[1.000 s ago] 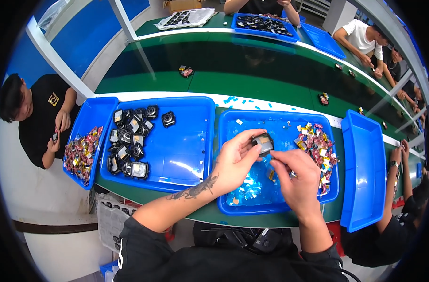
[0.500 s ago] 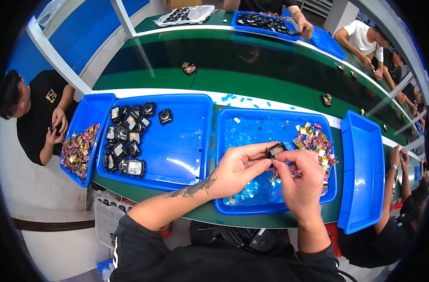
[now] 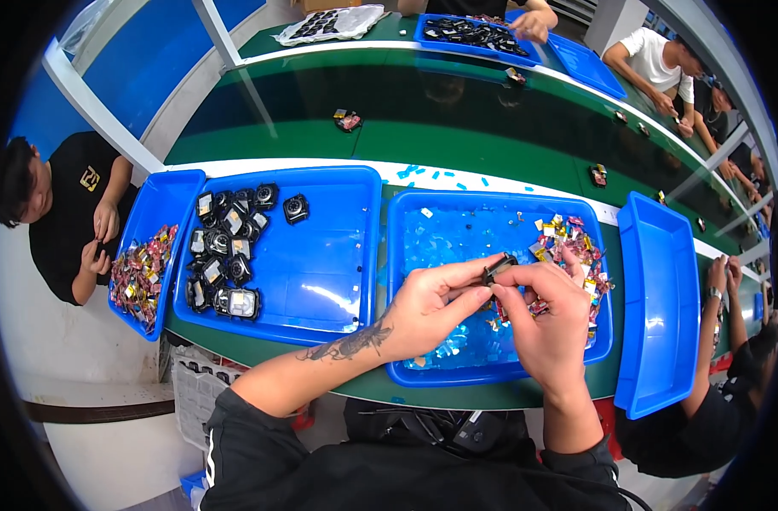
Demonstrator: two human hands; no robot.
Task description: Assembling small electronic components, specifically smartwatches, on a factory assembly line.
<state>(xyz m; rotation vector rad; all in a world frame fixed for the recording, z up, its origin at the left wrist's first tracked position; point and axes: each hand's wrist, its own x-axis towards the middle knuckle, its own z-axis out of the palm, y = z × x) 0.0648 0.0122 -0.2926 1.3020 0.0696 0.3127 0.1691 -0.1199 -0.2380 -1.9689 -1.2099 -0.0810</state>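
My left hand (image 3: 431, 307) grips a small black smartwatch case (image 3: 499, 267) between thumb and fingers. From the other side my right hand (image 3: 549, 324) pinches the near edge of the same case. The case is tilted, so its inside hardly shows. Both hands are above a blue tray (image 3: 396, 281) with scattered bits of blue film in it. Small circuit parts with silver, yellow and red pieces (image 3: 569, 243) are heaped at that tray's right side, partly behind my right hand.
To the left, a blue tray (image 3: 321, 255) holds several black watch cases (image 3: 234, 223). Beyond it stands a narrow tray of circuit parts (image 3: 146, 277). Another blue tray (image 3: 659, 298) is at the right. Circuit parts (image 3: 347, 120) lie on the green conveyor (image 3: 261, 128). Other people work around.
The case in my hands has turned more edge-on. Circuit parts on the conveyor have shifted slightly rightward, and another piece now lies near the far tray, where a co-worker's hand has moved.
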